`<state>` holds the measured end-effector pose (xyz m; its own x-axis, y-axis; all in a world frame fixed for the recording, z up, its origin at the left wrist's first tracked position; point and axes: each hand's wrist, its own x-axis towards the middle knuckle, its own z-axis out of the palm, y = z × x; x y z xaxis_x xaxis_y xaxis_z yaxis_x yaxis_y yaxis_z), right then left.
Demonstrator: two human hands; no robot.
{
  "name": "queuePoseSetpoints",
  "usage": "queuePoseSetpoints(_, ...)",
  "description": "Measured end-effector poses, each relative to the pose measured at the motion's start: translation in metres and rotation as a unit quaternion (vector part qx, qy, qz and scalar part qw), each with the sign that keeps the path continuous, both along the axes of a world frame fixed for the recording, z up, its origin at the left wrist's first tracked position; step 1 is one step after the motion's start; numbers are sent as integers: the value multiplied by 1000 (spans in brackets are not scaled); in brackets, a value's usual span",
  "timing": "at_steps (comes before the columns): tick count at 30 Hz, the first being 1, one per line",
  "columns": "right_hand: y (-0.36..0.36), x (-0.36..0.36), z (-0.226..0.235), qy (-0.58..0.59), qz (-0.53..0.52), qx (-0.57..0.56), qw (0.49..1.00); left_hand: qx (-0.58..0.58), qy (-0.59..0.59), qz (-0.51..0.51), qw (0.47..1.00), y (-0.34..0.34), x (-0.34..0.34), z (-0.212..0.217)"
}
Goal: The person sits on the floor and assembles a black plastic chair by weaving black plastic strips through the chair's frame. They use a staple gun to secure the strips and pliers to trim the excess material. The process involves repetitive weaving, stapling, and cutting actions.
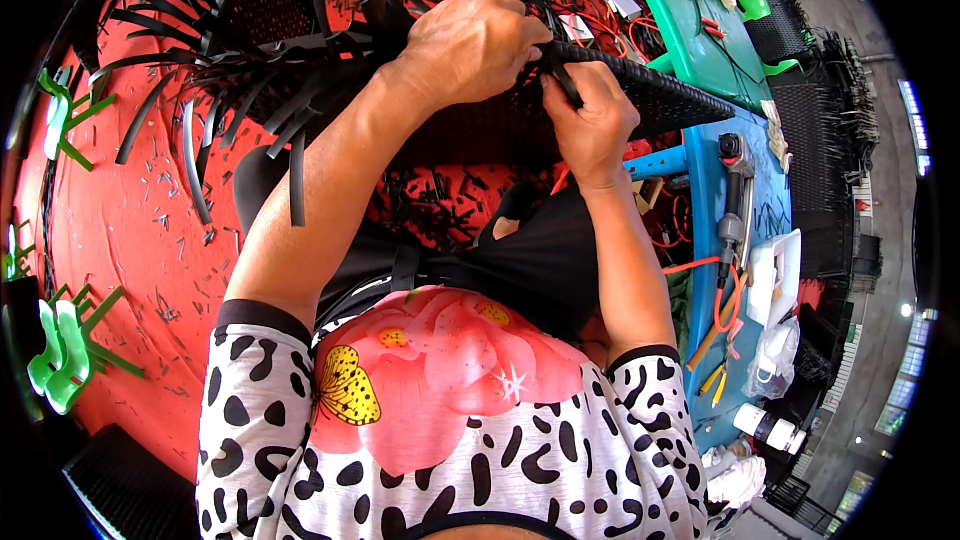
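Note:
A black woven piece point(655, 90) stretches across in front of me above my legs, its edge running off to the right. Many loose flat black strips point(190, 155) stick out from its left part. My left hand point(472, 48) is closed at the top edge, thumb and fingers pinched at the black strip. Close by on the right, my right hand point(595, 125) grips a short length of black strip point(562, 78) between thumb and fingers. The strip's ends are partly hidden by the fingers and the weave.
Cut black scraps litter the red floor cover point(130, 240). Green chairs point(65, 350) stand at the left. On the right, a blue table point(705, 210) bears a power tool point(733, 200), yellow-handled pliers point(713, 380) and a white container point(775, 275). Behind it is a green table point(690, 30).

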<state>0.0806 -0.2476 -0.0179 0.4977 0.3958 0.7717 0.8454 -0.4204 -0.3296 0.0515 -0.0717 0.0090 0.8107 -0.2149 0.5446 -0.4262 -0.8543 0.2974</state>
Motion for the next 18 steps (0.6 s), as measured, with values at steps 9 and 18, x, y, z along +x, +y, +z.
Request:
queuePoseSetpoints(9, 4, -4, 27, 99, -28, -78, 992, -5, -9, -5, 1000, -1, -2, 0)
queuePoseSetpoints(18, 10, -1, 33, 0, -80, -170, 982, 9, 3, 10, 1000, 0, 6, -4)
